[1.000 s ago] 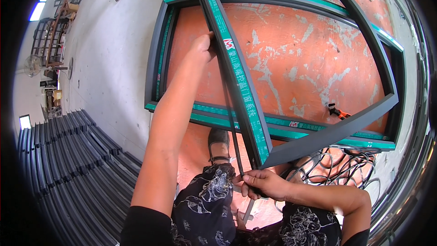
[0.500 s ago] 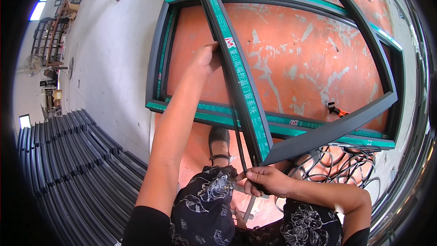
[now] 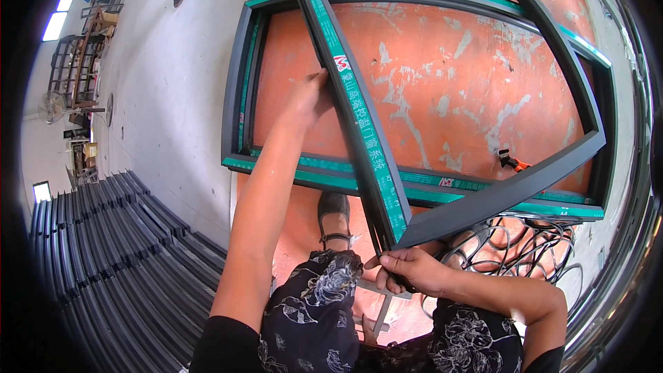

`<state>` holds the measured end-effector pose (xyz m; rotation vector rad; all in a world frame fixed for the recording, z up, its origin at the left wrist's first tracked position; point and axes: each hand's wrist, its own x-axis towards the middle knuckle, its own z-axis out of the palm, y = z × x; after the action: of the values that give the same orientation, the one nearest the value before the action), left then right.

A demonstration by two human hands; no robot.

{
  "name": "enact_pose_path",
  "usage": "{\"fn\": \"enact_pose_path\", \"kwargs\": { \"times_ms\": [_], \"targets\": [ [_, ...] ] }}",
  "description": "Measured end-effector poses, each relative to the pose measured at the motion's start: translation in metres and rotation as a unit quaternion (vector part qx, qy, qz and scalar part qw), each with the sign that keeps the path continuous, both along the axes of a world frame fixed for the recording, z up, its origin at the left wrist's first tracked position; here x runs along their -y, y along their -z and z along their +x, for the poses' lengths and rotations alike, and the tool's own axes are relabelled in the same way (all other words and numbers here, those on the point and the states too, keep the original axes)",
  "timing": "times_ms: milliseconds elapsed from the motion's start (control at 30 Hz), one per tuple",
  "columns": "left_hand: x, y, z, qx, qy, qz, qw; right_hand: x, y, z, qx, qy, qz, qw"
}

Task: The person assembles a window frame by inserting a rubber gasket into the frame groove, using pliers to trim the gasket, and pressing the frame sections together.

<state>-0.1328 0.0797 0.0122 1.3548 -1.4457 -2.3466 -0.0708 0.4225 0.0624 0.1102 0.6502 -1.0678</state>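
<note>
Scuffed orange surface (image 3: pixel 449 62), dark frame (image 3: pixel 356 103) angled over a second frame (image 3: pixel 324 173). Right hand (image 3: pixel 412 269) pinches a black strip (image 3: pixel 375 236) by the top one's near corner; left hand (image 3: pixel 309 100) touches its side, can't tell if gripping.

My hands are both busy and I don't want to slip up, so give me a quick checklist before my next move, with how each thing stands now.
1. Right hand pinching the black strip at the lower corner of the tilted frame: ok.
2. Left hand against that frame's left side: ok.
3. Left grip firm: cannot tell, fingers partly hidden.
4. Black strip fitted along the whole edge: cannot tell.
5. Orange-handled pliers apart from both hands: ok.
6. Floor beyond the right forearm free of loose cord: not ok, a black cord tangle lies there.
</note>
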Motion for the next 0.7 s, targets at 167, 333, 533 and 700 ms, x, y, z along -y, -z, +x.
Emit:
{"fn": "enact_pose_path", "kwargs": {
  "times_ms": [167,333,533,700],
  "targets": [
    [-0.006,-0.007,-0.003,0.028,0.020,-0.055,0.998,0.002,0.003,0.001,0.002,0.016,-0.004,1.000],
    [-0.009,-0.008,0.008,0.003,0.024,-0.044,0.999,0.003,0.000,0.002,0.001,0.013,-0.005,1.000],
    [-0.023,-0.011,0.016,0.050,0.024,-0.046,0.997,0.002,0.001,0.006,0.006,0.014,0.003,1.000],
    [-0.027,-0.015,0.016,0.056,0.042,-0.081,0.994,0.004,0.000,0.004,0.006,0.017,-0.002,1.000]
  ]
}}
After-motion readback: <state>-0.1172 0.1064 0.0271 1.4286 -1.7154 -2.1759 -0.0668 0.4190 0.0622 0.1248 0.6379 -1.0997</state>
